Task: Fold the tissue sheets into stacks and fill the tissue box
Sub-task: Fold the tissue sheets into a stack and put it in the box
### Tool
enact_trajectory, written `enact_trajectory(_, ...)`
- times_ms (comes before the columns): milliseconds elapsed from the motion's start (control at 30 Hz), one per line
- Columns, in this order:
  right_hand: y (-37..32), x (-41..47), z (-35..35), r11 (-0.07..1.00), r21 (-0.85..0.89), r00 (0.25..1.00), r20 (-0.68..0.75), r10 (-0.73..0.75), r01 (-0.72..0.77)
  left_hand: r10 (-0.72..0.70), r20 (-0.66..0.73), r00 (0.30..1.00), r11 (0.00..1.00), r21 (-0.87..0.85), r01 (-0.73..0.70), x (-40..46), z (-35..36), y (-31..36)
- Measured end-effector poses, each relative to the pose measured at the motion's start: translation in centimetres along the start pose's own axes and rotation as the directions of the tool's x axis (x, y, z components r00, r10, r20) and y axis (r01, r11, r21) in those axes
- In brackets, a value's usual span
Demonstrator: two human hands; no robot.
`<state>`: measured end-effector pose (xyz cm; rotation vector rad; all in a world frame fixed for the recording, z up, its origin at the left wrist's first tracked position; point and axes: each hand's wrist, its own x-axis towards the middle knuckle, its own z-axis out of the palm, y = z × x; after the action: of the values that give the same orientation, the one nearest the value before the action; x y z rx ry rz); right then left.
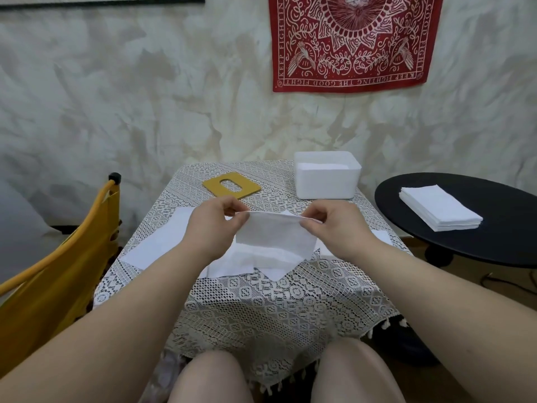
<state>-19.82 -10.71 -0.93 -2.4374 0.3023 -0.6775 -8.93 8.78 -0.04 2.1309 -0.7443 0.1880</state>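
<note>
A white folded tissue sheet (276, 235) hangs above the table's middle. My left hand (213, 228) pinches its upper left corner and my right hand (337, 228) pinches its upper right corner. Under it, several loose white tissue sheets (162, 242) lie spread on the lace tablecloth. The white open tissue box (327, 181) stands at the far right of the table, with white tissue showing inside. Its mustard-yellow lid (232, 186) with an oval slot lies flat at the far middle. A neat stack of tissues (438, 210) sits on the black round side table.
The lace-covered table (261, 309) is small, with a fringed front edge near my knees. The black round side table (494, 245) stands close on the right. A yellow chair (58, 271) stands at the left. The wall behind carries a red patterned cloth (353, 42).
</note>
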Motion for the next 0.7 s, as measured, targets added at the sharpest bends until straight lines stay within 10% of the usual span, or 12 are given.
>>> enact_trajectory(700, 1.5, 1.1, -7.6, 0.981, 0.012, 0.924, 0.338, 0.18, -0.195, -0.037, 0.347, 0.937, 0.998, 0.053, 0.02, 2.2, 0.2, 3.2)
